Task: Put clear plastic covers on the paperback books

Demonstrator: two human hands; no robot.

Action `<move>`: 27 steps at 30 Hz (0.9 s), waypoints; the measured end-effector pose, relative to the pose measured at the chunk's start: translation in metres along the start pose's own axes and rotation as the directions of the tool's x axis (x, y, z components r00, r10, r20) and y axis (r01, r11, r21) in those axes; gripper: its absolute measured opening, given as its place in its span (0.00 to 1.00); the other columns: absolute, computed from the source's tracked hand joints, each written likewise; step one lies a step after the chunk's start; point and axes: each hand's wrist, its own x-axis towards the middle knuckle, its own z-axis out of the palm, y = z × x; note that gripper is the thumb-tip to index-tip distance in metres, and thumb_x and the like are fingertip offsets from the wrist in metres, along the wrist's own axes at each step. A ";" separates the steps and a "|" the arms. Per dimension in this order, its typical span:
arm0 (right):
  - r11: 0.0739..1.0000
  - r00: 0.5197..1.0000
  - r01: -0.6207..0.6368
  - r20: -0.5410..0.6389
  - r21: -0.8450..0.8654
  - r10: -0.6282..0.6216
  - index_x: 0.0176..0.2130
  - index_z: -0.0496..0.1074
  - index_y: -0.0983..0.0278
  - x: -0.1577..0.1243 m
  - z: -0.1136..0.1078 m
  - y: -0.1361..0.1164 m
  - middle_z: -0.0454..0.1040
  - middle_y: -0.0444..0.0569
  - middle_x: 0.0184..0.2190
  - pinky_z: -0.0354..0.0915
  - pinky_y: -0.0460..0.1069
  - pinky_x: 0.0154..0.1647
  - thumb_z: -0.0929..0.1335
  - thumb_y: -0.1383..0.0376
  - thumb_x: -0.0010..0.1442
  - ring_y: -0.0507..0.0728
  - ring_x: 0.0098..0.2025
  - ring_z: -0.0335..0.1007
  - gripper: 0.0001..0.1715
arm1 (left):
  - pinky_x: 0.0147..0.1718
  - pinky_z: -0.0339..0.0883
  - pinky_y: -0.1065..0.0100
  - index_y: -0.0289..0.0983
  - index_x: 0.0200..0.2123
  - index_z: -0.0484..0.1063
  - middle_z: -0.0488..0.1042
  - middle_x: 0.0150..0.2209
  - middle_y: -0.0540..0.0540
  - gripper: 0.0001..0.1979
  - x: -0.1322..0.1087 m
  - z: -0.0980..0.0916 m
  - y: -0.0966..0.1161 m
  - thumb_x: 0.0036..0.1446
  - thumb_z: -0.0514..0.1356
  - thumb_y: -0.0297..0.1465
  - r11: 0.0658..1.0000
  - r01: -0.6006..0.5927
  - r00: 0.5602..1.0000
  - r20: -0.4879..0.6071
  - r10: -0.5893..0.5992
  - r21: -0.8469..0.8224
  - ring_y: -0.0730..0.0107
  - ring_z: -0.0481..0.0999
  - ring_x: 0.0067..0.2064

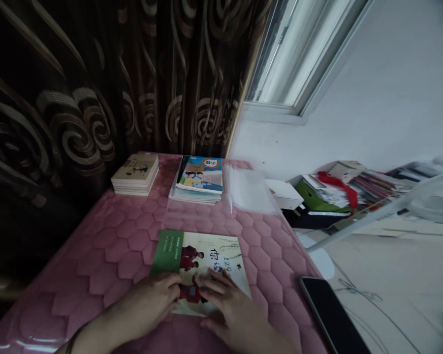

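Note:
A paperback book [206,265] with a green and cream cover, red-clothed figures and Chinese writing lies flat on the pink hexagon-patterned tabletop [133,246]. My left hand [158,295] has its fingers curled together at the book's near left part, and the fingertips' exact hold is partly hidden. Spread over the near right part of the cover are the fingers of my right hand [229,305], lying flat and covering some of the picture and writing.
A stack of tan books [135,172] stands far left. Beside it are textbooks with a blue cover [203,174] and clear plastic sheets [249,189]. A phone [332,314] lies at the right edge. Beyond are a fan [362,228], a white box [284,193] and piled papers [327,191].

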 end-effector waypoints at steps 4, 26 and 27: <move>0.999 0.999 -0.017 -0.043 -0.030 0.015 0.55 0.70 0.58 0.002 -0.010 -0.005 0.69 0.49 0.57 0.52 0.55 0.64 0.67 0.56 0.60 0.61 0.63 0.57 0.24 | 0.36 0.68 0.64 0.41 0.33 0.73 0.76 0.33 0.47 0.12 0.004 -0.008 0.001 0.56 0.53 0.20 0.970 0.030 0.996 -0.087 -0.009 0.243 0.64 0.76 0.35; 0.847 0.855 -0.061 -0.465 -0.529 -0.229 0.60 0.64 0.57 0.104 -0.026 -0.011 0.59 0.53 0.64 0.51 0.67 0.61 0.67 0.58 0.60 0.68 0.65 0.50 0.29 | 0.28 0.62 0.68 0.37 0.27 0.70 0.76 0.26 0.48 0.14 0.072 -0.001 -0.079 0.48 0.58 0.43 0.719 0.243 0.660 -0.432 -0.615 -0.651 0.64 0.73 0.29; 0.849 0.873 -0.036 -0.430 -0.527 -0.230 0.61 0.62 0.55 0.111 -0.017 -0.011 0.56 0.52 0.65 0.49 0.69 0.61 0.67 0.56 0.60 0.69 0.66 0.48 0.30 | 0.29 0.63 0.67 0.37 0.28 0.71 0.76 0.27 0.47 0.13 0.074 -0.003 -0.080 0.48 0.59 0.42 0.721 0.271 0.673 -0.410 -0.616 -0.638 0.63 0.74 0.30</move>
